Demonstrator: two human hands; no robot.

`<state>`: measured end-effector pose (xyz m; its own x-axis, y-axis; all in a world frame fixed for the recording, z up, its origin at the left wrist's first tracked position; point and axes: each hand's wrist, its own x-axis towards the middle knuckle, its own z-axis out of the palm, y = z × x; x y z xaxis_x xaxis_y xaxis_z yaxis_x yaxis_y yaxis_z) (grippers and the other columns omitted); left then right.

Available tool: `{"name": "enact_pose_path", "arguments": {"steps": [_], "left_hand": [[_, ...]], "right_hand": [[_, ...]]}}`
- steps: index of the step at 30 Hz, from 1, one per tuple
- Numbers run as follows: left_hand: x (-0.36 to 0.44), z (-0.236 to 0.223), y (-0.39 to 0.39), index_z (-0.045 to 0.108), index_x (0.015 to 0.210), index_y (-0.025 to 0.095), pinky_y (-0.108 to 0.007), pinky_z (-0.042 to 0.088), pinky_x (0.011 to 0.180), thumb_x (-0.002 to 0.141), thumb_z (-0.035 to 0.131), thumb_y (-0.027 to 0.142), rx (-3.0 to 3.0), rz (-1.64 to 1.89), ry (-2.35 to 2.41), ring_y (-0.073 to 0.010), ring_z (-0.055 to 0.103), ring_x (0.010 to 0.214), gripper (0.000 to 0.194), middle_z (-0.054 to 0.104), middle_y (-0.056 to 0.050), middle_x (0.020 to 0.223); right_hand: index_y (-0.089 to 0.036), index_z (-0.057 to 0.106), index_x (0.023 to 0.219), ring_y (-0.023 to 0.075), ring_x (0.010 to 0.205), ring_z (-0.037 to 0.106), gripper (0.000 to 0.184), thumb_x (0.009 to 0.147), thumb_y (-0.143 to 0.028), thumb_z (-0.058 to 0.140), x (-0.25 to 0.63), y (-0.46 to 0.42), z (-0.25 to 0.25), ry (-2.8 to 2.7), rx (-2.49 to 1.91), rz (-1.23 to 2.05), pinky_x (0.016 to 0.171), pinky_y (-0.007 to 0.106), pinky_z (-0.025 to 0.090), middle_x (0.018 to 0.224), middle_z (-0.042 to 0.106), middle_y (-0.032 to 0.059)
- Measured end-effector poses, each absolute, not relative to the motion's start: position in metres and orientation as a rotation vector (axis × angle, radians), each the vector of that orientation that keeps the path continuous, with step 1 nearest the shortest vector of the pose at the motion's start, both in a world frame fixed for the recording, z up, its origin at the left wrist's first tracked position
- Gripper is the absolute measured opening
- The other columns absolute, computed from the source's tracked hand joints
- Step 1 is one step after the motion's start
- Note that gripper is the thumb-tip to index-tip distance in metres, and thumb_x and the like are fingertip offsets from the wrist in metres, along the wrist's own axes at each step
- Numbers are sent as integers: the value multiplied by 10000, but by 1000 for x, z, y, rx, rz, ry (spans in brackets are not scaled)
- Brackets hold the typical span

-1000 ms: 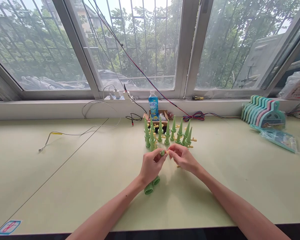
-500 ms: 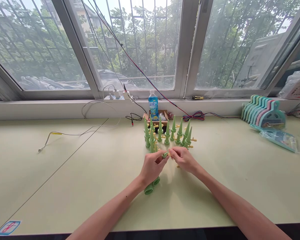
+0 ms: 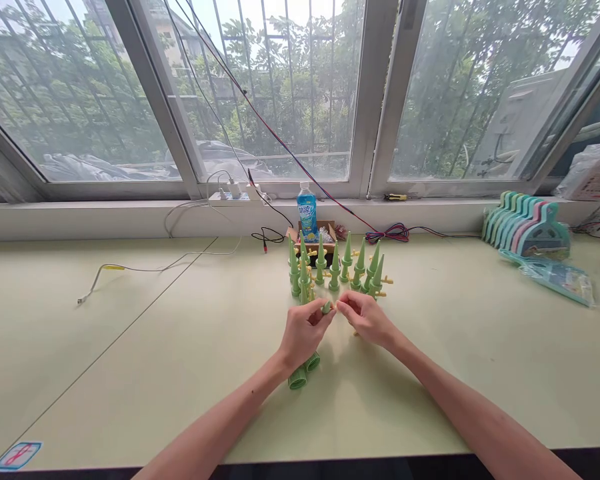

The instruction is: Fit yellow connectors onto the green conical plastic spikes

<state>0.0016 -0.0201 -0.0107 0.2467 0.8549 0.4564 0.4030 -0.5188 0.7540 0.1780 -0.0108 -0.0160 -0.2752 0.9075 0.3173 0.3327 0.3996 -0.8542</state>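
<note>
My left hand (image 3: 304, 333) is closed around a green cone-shaped plastic part (image 3: 325, 307), whose tip pokes out between thumb and forefinger. My right hand (image 3: 365, 318) pinches a small yellow piece (image 3: 335, 307) right against that tip. Both hands meet above the pale green table (image 3: 130, 347). Beneath my left wrist lie two more green parts (image 3: 303, 372) on their sides. Just behind my hands stands a cluster of several upright green cones (image 3: 337, 267), some with small yellow pegs sticking out sideways.
A blue drink bottle (image 3: 307, 212) and a small cardboard box (image 3: 325, 235) stand behind the cones by the window sill. Cables (image 3: 180, 257) trail across the left of the table. Stacked pastel plastic items (image 3: 527, 225) and a clear bag (image 3: 555, 275) lie at the right.
My fingers shifted slightly as the yellow piece and the green tip stay pressed together; the hands remain in the same place.
</note>
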Motion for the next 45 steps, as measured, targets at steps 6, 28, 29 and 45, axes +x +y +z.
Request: {"name": "enact_pose_path", "arguments": {"steps": [6, 28, 29, 45], "left_hand": [[1, -10, -20, 632, 762, 156, -208, 213, 488, 877, 561, 326, 2082, 1168, 1133, -80, 188, 526, 217, 235, 71, 543], [-1, -13, -15, 366, 638, 188, -225, 313, 537, 892, 507, 291, 2299, 1002, 1279, -99, 350, 510, 308, 481, 31, 575], [-2, -13, -15, 388, 647, 188, -226, 317, 541, 892, 511, 288, 2305, 983, 1299, -101, 350, 510, 292, 487, 30, 577], [-6, -12, -10, 500, 645, 185, -247, 287, 540, 872, 585, 315, 2452, 722, 1551, -133, 441, 500, 275, 548, 7, 564]], "right_hand": [[-168, 519, 701, 97, 526, 334, 285, 925, -332, 454, 179, -10, -16, -1850, -1133, 785, 495, 229, 262, 575, 404, -42], [-190, 475, 675, 106, 494, 318, 362, 947, -423, 422, 178, -5, -26, -1716, -1272, 558, 498, 238, 266, 527, 376, -53], [-192, 474, 682, 108, 493, 327, 347, 944, -414, 427, 179, -5, -26, -1724, -1271, 544, 498, 237, 271, 528, 385, -53], [-201, 532, 769, 128, 494, 410, 208, 911, -326, 447, 181, -4, -28, -1809, -1320, 492, 523, 242, 327, 557, 497, -33]]}}
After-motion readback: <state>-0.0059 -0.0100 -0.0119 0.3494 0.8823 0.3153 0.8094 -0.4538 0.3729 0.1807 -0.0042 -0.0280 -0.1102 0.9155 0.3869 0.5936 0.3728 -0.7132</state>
